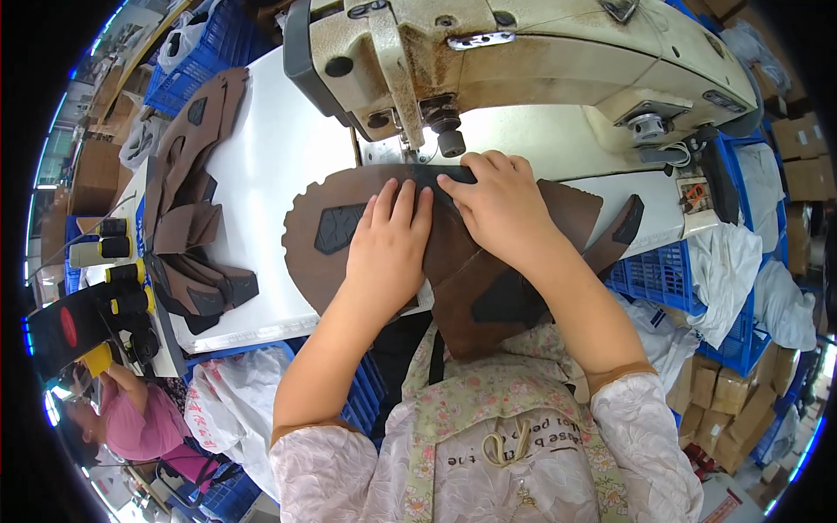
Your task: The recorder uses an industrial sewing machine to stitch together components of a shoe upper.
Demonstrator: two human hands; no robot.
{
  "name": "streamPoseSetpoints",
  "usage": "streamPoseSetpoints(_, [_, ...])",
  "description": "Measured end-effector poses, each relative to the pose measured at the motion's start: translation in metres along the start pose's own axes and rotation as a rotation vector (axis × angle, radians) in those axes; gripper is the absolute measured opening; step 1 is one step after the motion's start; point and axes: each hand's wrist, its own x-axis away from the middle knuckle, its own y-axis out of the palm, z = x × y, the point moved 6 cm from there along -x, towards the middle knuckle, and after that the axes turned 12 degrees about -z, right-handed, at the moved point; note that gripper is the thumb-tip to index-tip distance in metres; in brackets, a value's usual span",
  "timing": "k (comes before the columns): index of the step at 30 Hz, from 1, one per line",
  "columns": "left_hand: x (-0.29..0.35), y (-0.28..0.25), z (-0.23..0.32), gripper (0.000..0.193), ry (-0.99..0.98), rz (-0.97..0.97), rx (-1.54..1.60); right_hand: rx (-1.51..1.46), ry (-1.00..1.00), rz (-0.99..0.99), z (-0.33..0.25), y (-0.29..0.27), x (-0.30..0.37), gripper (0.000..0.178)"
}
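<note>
A brown leather-like workpiece [314, 275] with black patches and a scalloped left edge lies under the sewing machine's head [384, 78]. Its top edge reaches the needle area [410, 152], and its lower part hangs over the table's front edge against my apron. My left hand [392, 235] rests flat on the piece, fingers stretched toward the needle. Just right of the needle, my right hand [501, 205] has its fingers bent over the top edge, the thumb lying on a dark strip there. The undersides of my right fingers are hidden.
More brown cut pieces [187, 174] lie stacked on the table's left. Thread spools [126, 275] stand beyond them. Blue crates [658, 279] and white bags [728, 270] crowd the right side. A person in pink [144, 418] sits at lower left.
</note>
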Motion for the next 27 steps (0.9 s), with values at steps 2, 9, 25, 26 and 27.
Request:
streamPoseSetpoints(2, [-0.007,-0.003,-0.003,0.072,0.000,-0.011,0.014,0.037,0.006,0.011,0.002,-0.001,-0.003,0.030])
streamPoseSetpoints(9, [-0.019,-0.001,-0.012,0.069,-0.020,0.011,0.011,0.064,0.019,0.006,0.009,0.005,-0.014,0.033])
streamPoseSetpoints(25, [-0.022,-0.002,-0.017,0.066,-0.017,0.025,0.029,0.028,0.007,-0.004,0.009,0.002,-0.018,0.037])
streamPoseSetpoints(26, [-0.021,-0.001,-0.017,0.066,-0.017,0.026,0.035,0.024,0.014,-0.010,0.009,0.002,-0.018,0.037])
streamPoseSetpoints(27, [-0.022,-0.001,-0.017,0.066,-0.018,0.025,0.036,0.023,0.013,-0.012,0.009,0.002,-0.018,0.037])
